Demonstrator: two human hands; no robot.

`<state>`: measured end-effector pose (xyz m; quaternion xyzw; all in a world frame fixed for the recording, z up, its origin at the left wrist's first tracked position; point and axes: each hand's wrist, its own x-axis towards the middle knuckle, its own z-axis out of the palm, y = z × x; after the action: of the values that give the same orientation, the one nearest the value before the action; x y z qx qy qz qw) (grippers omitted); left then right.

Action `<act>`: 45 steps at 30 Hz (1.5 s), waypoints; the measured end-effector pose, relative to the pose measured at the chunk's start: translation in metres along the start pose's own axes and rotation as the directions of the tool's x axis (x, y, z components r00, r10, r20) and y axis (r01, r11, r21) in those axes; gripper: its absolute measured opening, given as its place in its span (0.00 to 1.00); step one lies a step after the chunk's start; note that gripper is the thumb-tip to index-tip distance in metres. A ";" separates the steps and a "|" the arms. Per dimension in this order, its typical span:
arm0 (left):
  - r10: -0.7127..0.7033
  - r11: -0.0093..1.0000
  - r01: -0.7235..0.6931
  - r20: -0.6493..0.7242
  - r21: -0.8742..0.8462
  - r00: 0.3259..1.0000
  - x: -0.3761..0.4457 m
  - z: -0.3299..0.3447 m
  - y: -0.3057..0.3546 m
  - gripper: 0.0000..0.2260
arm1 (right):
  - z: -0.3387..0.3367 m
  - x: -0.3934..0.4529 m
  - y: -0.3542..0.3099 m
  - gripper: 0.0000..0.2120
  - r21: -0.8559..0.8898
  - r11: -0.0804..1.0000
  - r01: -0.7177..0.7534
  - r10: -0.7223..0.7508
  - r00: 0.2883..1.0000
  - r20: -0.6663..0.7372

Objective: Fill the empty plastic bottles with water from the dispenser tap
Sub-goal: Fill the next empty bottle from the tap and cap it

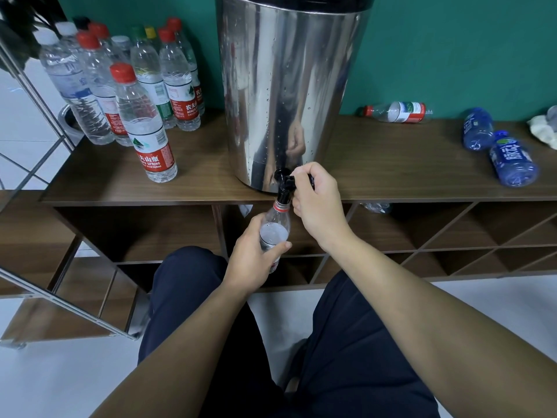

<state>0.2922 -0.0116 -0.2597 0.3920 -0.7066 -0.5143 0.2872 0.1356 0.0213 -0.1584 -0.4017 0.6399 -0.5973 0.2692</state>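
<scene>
So from the head cam: the left hand (251, 260) is wrapping its grip around a clear bottle (275, 233), holding it just below the front edge of the desk (211, 188) with its open neck right up against the black tap (284, 184). The bottle is looking partly filled, with frothy water showing inside. The right hand (316, 203) is curling its grip around the tap lever. The tap is sticking out from the bottom of the steel dispenser (286, 86), which is sitting right at the desk's front edge.

Left of the dispenser, a bunch of capped bottles (120, 82) is standing crowded toward the back corner, with one red-capped bottle (141, 125) standing out in front of them, nearer the edge. On the right, one bottle with a red label (398, 112) is lying on its side by the green wall (452, 49), and two blue bottles (497, 152) are lying down too, well apart from the hands. A crumpled cloth (542, 128) is sitting at the far right. There's bare desk on both sides of the tap.
</scene>
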 end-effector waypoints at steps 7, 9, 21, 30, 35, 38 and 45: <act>0.000 1.000 0.000 0.000 -0.005 1.000 -0.001 0.000 0.001 0.28 | -0.001 0.000 -0.001 0.10 0.012 1.000 -0.006 0.005 1.000 0.003; 0.002 1.000 -0.002 0.000 -0.005 1.000 0.000 0.000 0.000 0.27 | -0.001 -0.001 -0.001 0.10 0.009 1.000 -0.002 0.002 1.000 0.006; 0.008 1.000 -0.008 -0.003 -0.005 1.000 -0.002 0.000 0.002 0.27 | -0.001 -0.002 -0.001 0.10 0.000 1.000 -0.001 0.001 1.000 0.006; -0.015 1.000 0.015 0.003 -0.003 1.000 0.000 0.002 -0.002 0.27 | 0.000 -0.004 -0.004 0.12 0.011 1.000 -0.007 0.007 1.000 0.015; -0.015 1.000 0.015 0.006 0.003 1.000 0.000 0.002 -0.002 0.28 | 0.000 -0.003 -0.003 0.12 0.005 1.000 -0.002 0.002 1.000 0.012; -0.018 1.000 0.018 0.001 -0.005 1.000 -0.001 0.002 -0.001 0.27 | -0.001 -0.003 -0.003 0.12 0.000 1.000 -0.002 0.002 1.000 0.012; -0.008 1.000 0.008 0.002 -0.004 1.000 -0.001 0.002 -0.001 0.27 | -0.002 -0.004 -0.004 0.11 -0.013 1.000 0.000 0.000 1.000 0.024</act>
<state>0.2913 -0.0097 -0.2611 0.3936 -0.7042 -0.5174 0.2854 0.1371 0.0258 -0.1549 -0.4106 0.6404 -0.5882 0.2745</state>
